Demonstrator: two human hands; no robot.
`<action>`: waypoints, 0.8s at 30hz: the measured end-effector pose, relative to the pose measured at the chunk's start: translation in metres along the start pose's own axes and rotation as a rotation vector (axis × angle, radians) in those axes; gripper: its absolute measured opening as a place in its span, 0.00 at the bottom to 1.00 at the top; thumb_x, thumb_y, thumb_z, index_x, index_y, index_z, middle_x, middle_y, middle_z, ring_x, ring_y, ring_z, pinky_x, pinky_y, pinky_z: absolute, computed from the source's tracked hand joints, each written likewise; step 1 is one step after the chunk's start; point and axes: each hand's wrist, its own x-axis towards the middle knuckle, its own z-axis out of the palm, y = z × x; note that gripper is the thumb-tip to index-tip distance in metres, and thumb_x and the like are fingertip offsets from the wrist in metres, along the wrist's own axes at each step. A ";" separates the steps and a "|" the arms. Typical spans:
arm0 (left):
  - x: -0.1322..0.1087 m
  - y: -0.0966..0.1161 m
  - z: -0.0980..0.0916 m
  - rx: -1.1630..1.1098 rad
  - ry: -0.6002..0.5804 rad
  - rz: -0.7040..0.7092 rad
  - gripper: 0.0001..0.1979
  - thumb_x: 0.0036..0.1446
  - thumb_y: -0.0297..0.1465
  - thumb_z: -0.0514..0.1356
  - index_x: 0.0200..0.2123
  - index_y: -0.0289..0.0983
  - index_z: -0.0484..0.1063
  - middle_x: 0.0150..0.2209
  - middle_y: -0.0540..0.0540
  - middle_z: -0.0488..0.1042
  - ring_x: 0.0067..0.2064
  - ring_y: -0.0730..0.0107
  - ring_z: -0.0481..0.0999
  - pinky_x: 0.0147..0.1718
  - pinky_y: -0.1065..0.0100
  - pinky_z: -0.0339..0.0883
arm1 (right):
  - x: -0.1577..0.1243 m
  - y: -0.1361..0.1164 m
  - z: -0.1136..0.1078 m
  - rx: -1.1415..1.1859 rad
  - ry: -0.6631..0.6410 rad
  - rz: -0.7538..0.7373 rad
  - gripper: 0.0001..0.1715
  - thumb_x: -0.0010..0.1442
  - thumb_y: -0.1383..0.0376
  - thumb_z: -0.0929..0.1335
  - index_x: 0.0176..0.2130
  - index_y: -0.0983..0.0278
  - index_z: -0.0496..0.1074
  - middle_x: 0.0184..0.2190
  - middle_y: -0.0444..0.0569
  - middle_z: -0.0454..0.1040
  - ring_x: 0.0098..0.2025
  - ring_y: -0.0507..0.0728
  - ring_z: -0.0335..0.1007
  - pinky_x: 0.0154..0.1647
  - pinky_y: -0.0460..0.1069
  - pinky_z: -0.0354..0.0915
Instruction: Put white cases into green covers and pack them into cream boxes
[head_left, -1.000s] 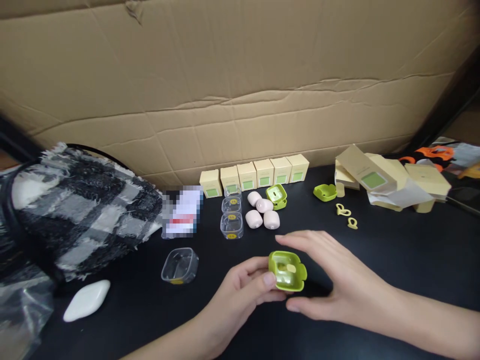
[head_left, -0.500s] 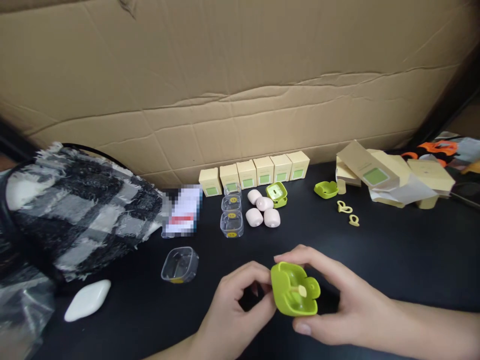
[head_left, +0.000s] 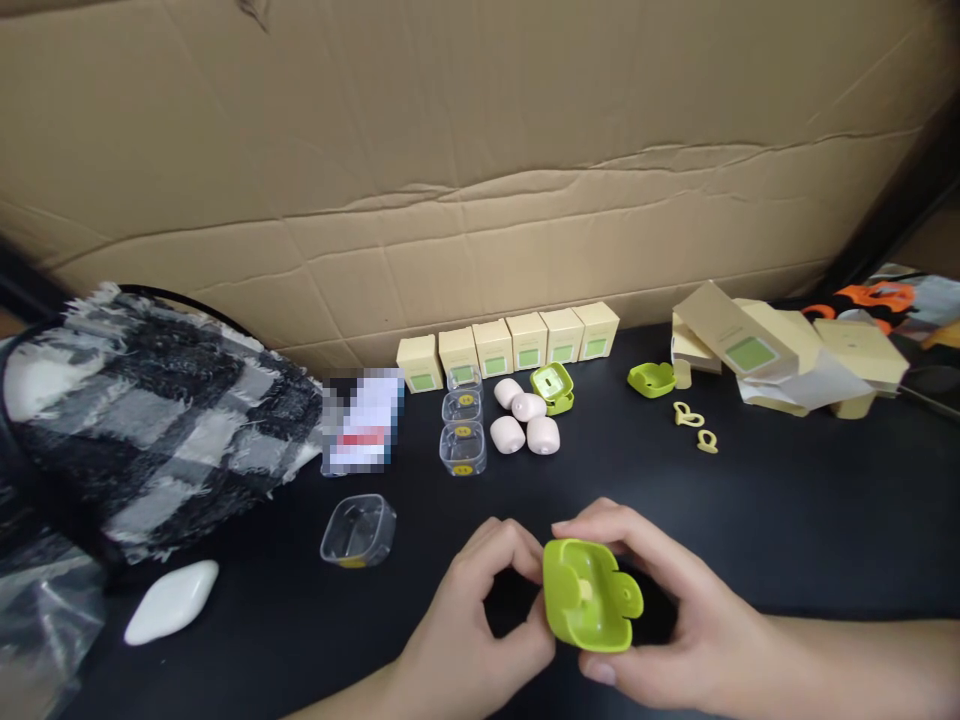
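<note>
A lime-green plastic shell (head_left: 609,610) with a rounded tab is tilted toward me in my right hand (head_left: 682,610). The right thumb grips its lower edge and the fingers its upper edge. Inside, a small pale-yellow peg (head_left: 585,592) shows at the shell's base. My left hand (head_left: 480,610) is curled against the shell's left side, thumb and forefinger meeting there; its fingertips are partly hidden, so what they pinch is unclear. Beyond lie yellow loop-shaped pieces (head_left: 688,415), another green shell (head_left: 651,380) and a green case part (head_left: 553,386).
Several small cream boxes (head_left: 493,348) line the cardboard wall (head_left: 480,150). Before them are clear cups (head_left: 463,450) and several pale pink rounded pieces (head_left: 543,435). Left are a clear cup (head_left: 358,532), a white object (head_left: 171,602) and checked fabric (head_left: 172,430). Opened boxes (head_left: 750,340) lie right.
The green shell has dropped slightly and turned a little in my hands. The yellow peg inside sticks out less and sits further left.
</note>
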 end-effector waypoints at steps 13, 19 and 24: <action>0.001 0.002 -0.002 0.209 -0.078 0.073 0.05 0.57 0.26 0.57 0.30 0.38 0.71 0.32 0.48 0.74 0.37 0.65 0.71 0.39 0.65 0.60 | -0.003 0.000 0.002 -0.029 -0.015 -0.099 0.39 0.48 0.78 0.71 0.55 0.55 0.59 0.39 0.44 0.66 0.39 0.53 0.66 0.40 0.47 0.66; 0.001 0.002 -0.005 0.499 -0.116 0.134 0.08 0.56 0.22 0.53 0.28 0.39 0.66 0.32 0.48 0.74 0.35 0.65 0.69 0.35 0.64 0.55 | -0.002 0.001 0.002 -0.066 -0.006 -0.132 0.36 0.49 0.76 0.72 0.53 0.56 0.61 0.37 0.45 0.66 0.38 0.54 0.67 0.37 0.48 0.66; 0.004 0.000 -0.006 0.548 -0.122 0.128 0.08 0.57 0.22 0.53 0.28 0.39 0.65 0.31 0.49 0.73 0.35 0.65 0.68 0.34 0.64 0.54 | -0.001 0.001 0.003 -0.077 0.021 -0.112 0.35 0.48 0.76 0.71 0.52 0.57 0.62 0.36 0.45 0.66 0.37 0.55 0.67 0.35 0.48 0.66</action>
